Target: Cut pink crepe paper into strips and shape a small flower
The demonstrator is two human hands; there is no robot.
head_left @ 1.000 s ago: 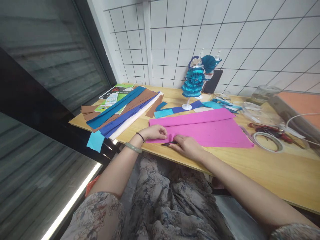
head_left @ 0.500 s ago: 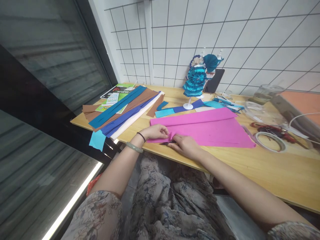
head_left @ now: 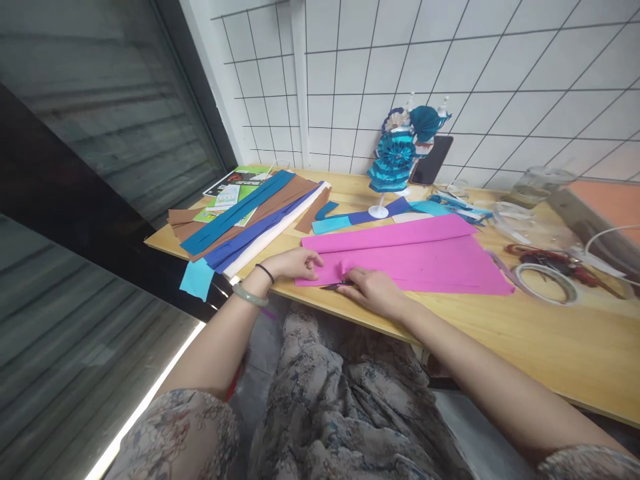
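Observation:
A sheet of pink crepe paper (head_left: 440, 263) lies along the table's front edge, with a folded band across its far side. My right hand (head_left: 374, 291) rests on its near edge, closed around scissors (head_left: 331, 287) whose dark blades point left. Beside the fingers a bit of the paper bulges upward. My left hand (head_left: 296, 264) hovers at the sheet's left end, its fingers loosely curled and thumb and forefinger a little apart, with nothing visible between them. A small pinkish-purple scrap (head_left: 269, 313) shows below the table edge near my left wrist.
Folded teal (head_left: 240, 210), brown, blue and white paper strips lie left over a green booklet (head_left: 245, 177). A turquoise paper ornament (head_left: 395, 160) on a white stand and a phone (head_left: 433, 160) are at the back. A tape roll (head_left: 547, 283) and an orange-topped box (head_left: 610, 207) sit right.
My left hand has drawn back leftward from the paper beside the scissors. The small scrap now shows below the table edge. My right hand has hardly moved.

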